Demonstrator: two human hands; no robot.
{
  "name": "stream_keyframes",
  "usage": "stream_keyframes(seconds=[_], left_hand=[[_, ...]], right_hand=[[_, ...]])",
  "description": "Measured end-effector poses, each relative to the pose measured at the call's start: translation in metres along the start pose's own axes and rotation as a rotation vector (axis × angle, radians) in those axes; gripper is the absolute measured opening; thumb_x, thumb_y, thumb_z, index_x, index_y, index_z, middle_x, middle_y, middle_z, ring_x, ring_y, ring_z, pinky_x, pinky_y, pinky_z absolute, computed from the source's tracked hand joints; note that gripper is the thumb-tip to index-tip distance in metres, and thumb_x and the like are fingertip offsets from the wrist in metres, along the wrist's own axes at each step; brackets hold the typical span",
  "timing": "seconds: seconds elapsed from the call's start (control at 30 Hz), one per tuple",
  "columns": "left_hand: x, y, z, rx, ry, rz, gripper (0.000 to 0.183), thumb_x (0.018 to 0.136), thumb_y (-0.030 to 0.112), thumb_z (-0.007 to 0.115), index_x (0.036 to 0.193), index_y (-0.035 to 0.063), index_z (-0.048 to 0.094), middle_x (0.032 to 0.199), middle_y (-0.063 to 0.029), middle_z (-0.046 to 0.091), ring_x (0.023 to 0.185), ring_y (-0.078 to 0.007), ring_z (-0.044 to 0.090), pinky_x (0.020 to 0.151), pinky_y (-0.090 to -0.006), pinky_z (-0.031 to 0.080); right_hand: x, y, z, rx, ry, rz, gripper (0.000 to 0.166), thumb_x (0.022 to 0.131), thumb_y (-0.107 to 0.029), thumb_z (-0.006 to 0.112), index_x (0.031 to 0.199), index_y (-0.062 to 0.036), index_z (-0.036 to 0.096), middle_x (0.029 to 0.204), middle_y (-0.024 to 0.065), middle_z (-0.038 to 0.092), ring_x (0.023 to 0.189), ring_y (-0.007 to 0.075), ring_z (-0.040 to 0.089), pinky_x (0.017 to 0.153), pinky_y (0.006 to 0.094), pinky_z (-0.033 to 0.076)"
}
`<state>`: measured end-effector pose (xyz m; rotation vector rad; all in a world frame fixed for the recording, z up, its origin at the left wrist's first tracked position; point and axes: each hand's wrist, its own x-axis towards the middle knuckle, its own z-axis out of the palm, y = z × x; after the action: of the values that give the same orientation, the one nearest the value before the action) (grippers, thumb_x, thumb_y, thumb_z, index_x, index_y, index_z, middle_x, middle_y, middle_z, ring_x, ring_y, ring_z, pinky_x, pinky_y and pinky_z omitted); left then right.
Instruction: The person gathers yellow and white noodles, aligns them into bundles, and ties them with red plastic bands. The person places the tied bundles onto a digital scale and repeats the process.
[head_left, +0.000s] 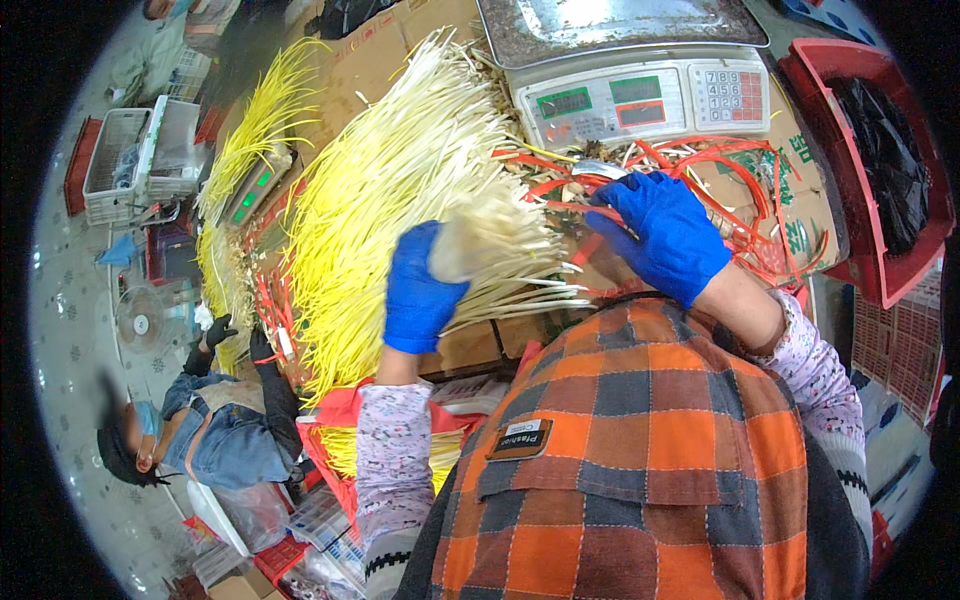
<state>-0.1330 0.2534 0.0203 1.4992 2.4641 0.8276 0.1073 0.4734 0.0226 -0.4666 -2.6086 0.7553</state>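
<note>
My left hand (424, 289), in a blue glove, is closed around a bunch of pale stalks (456, 249); its butt end is blurred and points up toward me. Beneath it spreads a large heap of yellow chives (360, 225), with yellow leaves to the left and white stems to the right. My right hand (667, 232), also gloved in blue, pinches a red plastic strip (581, 208) between thumb and fingers. Just beyond those fingertips lies a shiny metal blade-like piece (600, 169), partly covered by red strips.
A digital scale (600, 101) with a metal pan stands beyond the heap. More red strips (742, 180) tangle over the cardboard (806, 217). At right is a red crate (862, 195) holding a black bag. A co-worker (225, 420) in black gloves works at left beside another scale (251, 191).
</note>
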Motion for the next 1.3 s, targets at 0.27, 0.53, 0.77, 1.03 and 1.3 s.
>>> stream_keyframes(seconds=[0.27,0.53,0.77,1.03,1.3], left_hand=[[-0.017,0.012,0.037,0.414,0.025,0.216,0.057,0.061,0.017,0.080,0.115,0.0102,0.062,0.107,-0.0112,0.065,0.097,-0.0324,0.059,0.087,-0.0431,0.043],[-0.035,-0.009,-0.014,-0.836,0.163,-0.340,0.072,0.076,0.000,0.074,0.138,0.0068,0.038,0.121,-0.0122,0.058,0.112,-0.0241,0.059,0.091,-0.0372,0.052],[-0.032,-0.021,-0.052,-0.299,0.174,-0.367,0.046,0.079,0.006,0.079,0.122,0.0000,0.062,0.114,-0.0095,0.068,0.103,-0.0213,0.066,0.090,-0.0334,0.054],[-0.014,-0.023,-0.062,-0.662,0.178,-0.324,0.068,0.076,-0.006,0.073,0.137,0.0025,0.045,0.125,-0.0125,0.060,0.111,-0.0249,0.063,0.092,-0.0378,0.053],[-0.007,-0.012,-0.058,-0.511,0.154,-0.345,0.072,0.074,-0.004,0.079,0.136,0.0040,0.044,0.124,-0.0116,0.060,0.110,-0.0250,0.063,0.093,-0.0370,0.052]], right_hand=[[-0.011,0.007,-0.004,0.092,-0.136,0.075,0.019,0.091,-0.020,0.065,0.103,-0.0056,0.066,0.094,0.0175,0.067,0.087,0.0388,0.063,0.073,0.0452,0.050],[-0.004,0.002,-0.002,0.319,-0.061,0.115,0.019,0.094,-0.017,0.062,0.107,-0.0045,0.068,0.098,0.0169,0.069,0.091,0.0359,0.065,0.078,0.0411,0.052],[0.020,-0.025,0.004,0.542,-0.013,0.115,0.018,0.094,-0.022,0.063,0.103,-0.0056,0.067,0.091,0.0175,0.067,0.085,0.0366,0.065,0.073,0.0423,0.051],[0.055,-0.053,0.033,0.790,-0.107,0.032,0.030,0.096,-0.017,0.064,0.124,-0.0066,0.063,0.108,0.0127,0.070,0.098,0.0192,0.069,0.085,0.0321,0.054],[0.098,-0.086,0.069,0.846,-0.288,0.100,0.042,0.095,-0.022,0.063,0.134,-0.0090,0.055,0.113,0.0157,0.070,0.100,0.0283,0.069,0.085,0.0367,0.055]])
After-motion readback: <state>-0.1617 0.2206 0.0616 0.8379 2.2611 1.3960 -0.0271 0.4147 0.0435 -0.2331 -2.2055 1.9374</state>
